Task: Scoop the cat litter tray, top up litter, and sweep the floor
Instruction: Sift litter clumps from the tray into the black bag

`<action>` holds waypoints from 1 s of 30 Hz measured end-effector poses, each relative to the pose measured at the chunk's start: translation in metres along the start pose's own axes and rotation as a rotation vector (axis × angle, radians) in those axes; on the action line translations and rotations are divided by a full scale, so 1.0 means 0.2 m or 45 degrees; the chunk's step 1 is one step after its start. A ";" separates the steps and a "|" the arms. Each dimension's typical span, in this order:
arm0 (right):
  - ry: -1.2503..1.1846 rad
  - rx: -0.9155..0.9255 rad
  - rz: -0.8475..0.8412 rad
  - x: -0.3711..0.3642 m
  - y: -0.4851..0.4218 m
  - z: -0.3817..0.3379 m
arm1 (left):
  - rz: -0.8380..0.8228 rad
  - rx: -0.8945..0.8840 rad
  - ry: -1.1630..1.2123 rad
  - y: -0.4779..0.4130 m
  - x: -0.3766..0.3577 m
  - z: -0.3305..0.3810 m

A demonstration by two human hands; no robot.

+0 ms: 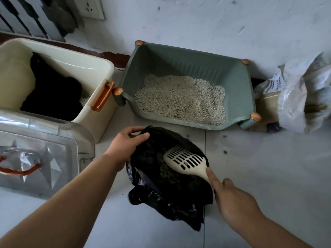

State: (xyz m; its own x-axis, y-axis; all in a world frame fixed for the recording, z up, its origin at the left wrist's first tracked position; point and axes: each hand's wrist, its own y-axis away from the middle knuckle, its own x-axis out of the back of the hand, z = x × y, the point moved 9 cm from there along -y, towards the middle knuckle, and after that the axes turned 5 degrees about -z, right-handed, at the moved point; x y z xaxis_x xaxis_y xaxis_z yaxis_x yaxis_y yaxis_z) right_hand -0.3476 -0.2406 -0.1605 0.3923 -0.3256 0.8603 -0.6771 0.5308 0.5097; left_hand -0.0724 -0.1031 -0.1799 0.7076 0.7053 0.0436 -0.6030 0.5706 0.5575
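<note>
With left hand [125,142] pinching bag [161,203] rim and right hand [232,201] clamped on scoop [186,160] handle, tip scoop fully over. Keep mouth wide.

Left hand [125,142], right hand [232,199], both curled

A cream bin [75,59] with an orange latch [103,96] holds dark cloth [53,93]. A clear box [44,140] sits just beside it. On the wall, a socket [91,8] is near a radiator [21,17].
</note>
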 end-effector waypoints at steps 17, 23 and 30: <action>-0.069 -0.016 0.061 0.06 0.00 -0.05 | 0.115 -0.171 -0.127 0.00 0.01 0.08; -0.130 0.011 0.106 0.01 -0.02 -0.05 | 0.207 -0.191 -0.101 0.01 0.05 0.09; -0.117 -0.059 0.142 0.05 -0.02 -0.05 | 0.305 -0.180 -0.179 0.02 0.07 0.10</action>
State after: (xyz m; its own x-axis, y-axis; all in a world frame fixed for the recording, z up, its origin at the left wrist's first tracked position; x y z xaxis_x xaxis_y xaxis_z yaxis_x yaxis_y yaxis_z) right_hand -0.3349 -0.2379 -0.1538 0.2559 -0.3319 0.9080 -0.6830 0.6026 0.4128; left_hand -0.0569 -0.0994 -0.1605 0.5775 0.7670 0.2795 -0.7968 0.4552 0.3973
